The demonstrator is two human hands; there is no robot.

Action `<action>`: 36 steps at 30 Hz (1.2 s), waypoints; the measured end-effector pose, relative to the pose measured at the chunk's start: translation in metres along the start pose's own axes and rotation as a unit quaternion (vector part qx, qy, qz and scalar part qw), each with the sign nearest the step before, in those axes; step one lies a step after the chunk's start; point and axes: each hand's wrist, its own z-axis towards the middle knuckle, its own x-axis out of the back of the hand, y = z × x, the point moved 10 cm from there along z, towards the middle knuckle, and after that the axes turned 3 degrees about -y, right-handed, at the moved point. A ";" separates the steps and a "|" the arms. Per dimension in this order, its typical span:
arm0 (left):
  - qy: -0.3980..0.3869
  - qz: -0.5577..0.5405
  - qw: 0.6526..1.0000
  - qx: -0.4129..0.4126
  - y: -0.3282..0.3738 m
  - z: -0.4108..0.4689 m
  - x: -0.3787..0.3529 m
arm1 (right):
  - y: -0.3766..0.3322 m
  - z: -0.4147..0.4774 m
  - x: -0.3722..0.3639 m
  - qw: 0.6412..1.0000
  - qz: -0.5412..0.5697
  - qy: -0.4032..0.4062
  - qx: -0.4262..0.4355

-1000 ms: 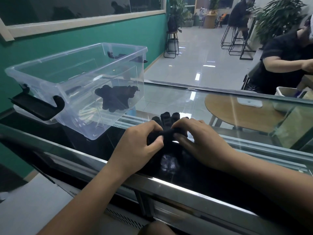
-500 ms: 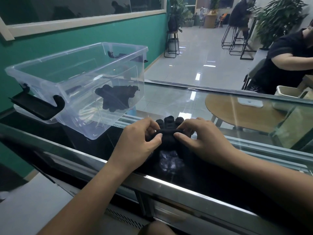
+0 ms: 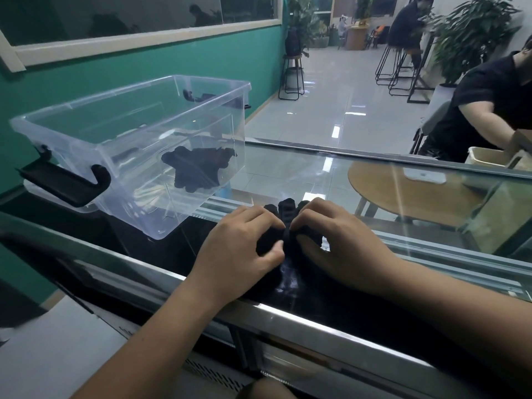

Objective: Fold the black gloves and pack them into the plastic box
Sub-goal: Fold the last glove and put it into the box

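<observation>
Pinching black glove (image 3: 288, 210) on glass tabletop (image 3: 288, 171): left hand (image 3: 240, 249), right hand (image 3: 336, 244), both grips clenched on it; plastic box (image 3: 126, 133) left.

Glass counter top (image 3: 288, 171) with metal edge. Round wooden table (image 3: 403, 197) seen through it. Seated person (image 3: 489, 105) at right; potted plant (image 3: 469, 33); black stools (image 3: 394, 67).

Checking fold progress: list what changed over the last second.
Both hands, left hand and right hand, kept pinching the black glove and drew closer together, bunching it. The plastic box and the glove inside it stayed put.
</observation>
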 end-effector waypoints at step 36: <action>0.040 -0.003 0.999 -0.031 0.003 -0.004 0.006 | 0.018 0.002 0.007 0.998 0.010 0.058 -0.029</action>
